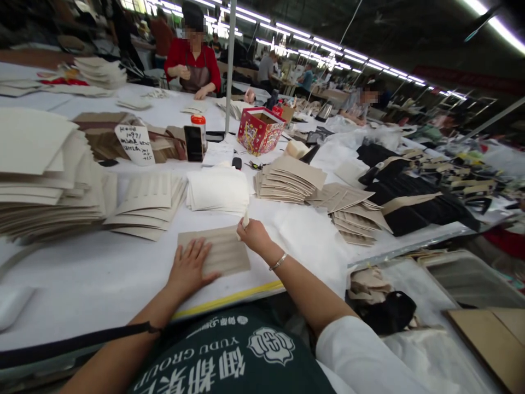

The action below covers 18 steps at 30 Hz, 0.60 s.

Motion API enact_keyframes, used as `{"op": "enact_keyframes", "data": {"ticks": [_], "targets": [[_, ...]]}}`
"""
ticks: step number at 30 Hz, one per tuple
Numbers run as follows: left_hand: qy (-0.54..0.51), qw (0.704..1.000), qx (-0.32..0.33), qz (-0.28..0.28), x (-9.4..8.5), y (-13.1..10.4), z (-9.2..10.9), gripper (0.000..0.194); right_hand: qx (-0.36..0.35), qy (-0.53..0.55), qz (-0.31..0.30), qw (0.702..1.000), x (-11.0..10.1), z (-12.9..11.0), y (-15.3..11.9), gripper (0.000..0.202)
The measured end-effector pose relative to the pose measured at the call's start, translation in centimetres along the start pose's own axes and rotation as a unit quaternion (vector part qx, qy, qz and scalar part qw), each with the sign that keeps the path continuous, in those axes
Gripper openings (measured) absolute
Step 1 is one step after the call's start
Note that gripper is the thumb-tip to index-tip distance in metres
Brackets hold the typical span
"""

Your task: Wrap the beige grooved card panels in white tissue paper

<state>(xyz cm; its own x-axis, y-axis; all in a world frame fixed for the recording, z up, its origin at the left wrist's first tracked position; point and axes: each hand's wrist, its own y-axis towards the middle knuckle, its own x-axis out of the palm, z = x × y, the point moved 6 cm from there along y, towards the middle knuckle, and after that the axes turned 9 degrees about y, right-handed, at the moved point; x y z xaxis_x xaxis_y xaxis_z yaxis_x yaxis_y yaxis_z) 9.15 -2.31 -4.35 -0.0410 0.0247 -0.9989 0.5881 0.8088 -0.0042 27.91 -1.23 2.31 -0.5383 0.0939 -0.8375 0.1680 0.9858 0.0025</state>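
A flat beige panel point(225, 253) with faint parallel bands lies on the white table near its front edge. My left hand point(191, 265) rests on the panel's left part, palm down with fingers spread. At the panel's upper right corner, my right hand point(253, 234) pinches a small pale piece point(245, 219) that sticks up from the fingers. Just behind the panel sits a stack of white sheets point(218, 189). Beige panels are piled to the left point(145, 200) and to the right point(287, 179) of it.
A tall stack of cream sheets point(36, 175) fills the left side. Farther back are a phone point(193, 143), a red box point(261, 131) and a metal pole point(230, 71). Black pieces point(418, 202) lie at right. A person in red point(194, 65) works across the table.
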Motion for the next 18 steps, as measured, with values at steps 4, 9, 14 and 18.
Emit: {"op": "enact_keyframes", "data": {"ticks": [4,9,14,18], "targets": [[-0.031,0.999,-0.012,-0.002,-0.1,0.2,-0.7,0.081,0.014,0.068,-0.044,0.997,-0.1,0.4,-5.5,0.016],[-0.1,0.995,0.004,0.002,-0.1,0.0,-4.1,0.061,0.098,0.243,-0.085,0.961,0.8,1.4,-7.2,0.018],[-0.008,0.999,-0.021,0.034,0.1,-1.3,-5.5,0.047,0.047,0.317,-0.042,0.946,3.7,-3.1,-1.7,0.012],[0.012,0.999,-0.025,0.036,0.0,-1.6,-4.8,0.047,-0.056,0.159,-0.017,0.985,5.9,-8.1,1.9,0.013]]}}
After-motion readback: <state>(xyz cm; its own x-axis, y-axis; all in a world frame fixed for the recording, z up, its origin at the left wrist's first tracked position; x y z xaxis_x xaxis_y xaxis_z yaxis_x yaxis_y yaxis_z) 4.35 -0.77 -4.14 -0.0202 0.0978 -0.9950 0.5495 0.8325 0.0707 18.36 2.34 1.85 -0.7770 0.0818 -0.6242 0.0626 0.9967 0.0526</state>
